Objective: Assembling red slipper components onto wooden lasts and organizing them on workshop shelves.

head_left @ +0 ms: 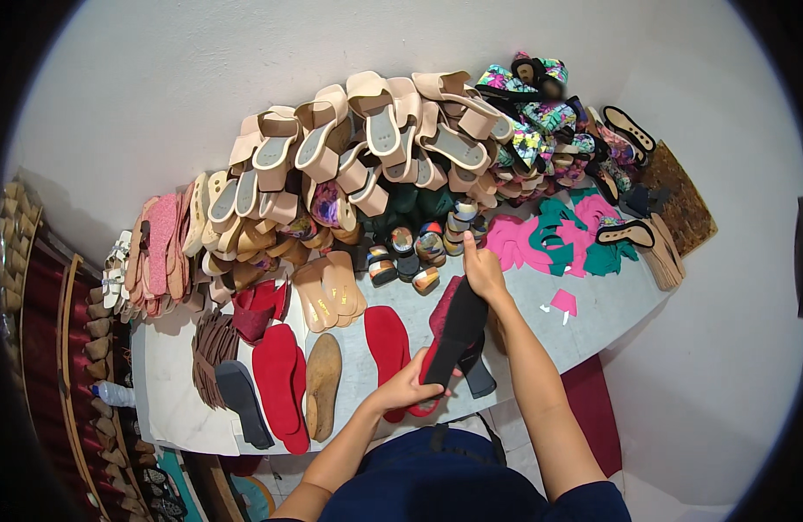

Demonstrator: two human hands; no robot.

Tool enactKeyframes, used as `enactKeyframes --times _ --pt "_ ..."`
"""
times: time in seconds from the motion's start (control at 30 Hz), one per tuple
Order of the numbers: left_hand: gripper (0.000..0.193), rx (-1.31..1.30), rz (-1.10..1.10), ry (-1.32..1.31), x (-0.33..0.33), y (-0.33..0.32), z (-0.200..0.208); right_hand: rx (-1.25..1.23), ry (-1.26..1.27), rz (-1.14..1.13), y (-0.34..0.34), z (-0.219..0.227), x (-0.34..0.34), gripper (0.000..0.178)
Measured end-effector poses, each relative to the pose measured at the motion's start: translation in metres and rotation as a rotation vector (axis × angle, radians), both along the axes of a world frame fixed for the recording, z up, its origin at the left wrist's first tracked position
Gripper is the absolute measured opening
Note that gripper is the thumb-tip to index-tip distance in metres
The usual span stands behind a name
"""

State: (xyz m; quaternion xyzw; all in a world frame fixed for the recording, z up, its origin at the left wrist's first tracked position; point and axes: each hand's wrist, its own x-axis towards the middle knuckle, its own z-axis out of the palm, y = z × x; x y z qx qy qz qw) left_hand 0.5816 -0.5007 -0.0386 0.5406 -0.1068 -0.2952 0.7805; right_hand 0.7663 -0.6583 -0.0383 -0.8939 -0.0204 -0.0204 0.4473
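Between my hands is a red sandal with a black sole (458, 329), tilted so that the dark underside faces up. My left hand (407, 387) grips its near end, thumb on top, with red edging showing at the fingers. My right hand (485, 277) grips the far end. Under and beside it, partly covered, lies another dark sole (481, 378). Just left of the sandal a red insole (386, 348) rests on the table. Farther left lie a wooden shoe last (323, 383), stacked red insoles (279, 383) and a dark grey sole (240, 400).
Beige heeled sandals (384, 130) are piled against the wall, with colourful patterned sandals (527, 143) to their right. Pink cut pieces (514, 244) and green ones lie on the white table (540, 339). Beige insoles (332, 291) and heels (426, 280) sit mid-table. Shelves of lasts (97, 348) stand left.
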Motion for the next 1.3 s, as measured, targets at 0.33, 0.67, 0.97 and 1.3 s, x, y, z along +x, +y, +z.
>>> enactKeyframes --times 0.33,0.67,0.97,1.3 --pt "0.07 -0.208 0.048 0.232 -0.009 -0.008 -0.007 -0.004 0.087 -0.019 0.001 -0.006 0.0 0.074" --pt "0.067 0.578 0.297 -0.397 -0.004 0.0 -0.037 0.159 -0.104 -0.2 0.02 -0.02 -0.015 0.059" --pt "0.059 1.506 0.341 -0.796 -0.02 0.0 -0.026 0.703 0.776 0.182 -0.006 -0.027 -0.036 0.031" --pt "0.061 -0.183 0.188 0.524 0.001 0.02 -0.046 0.798 0.767 0.483 -0.026 -0.03 -0.02 0.027"
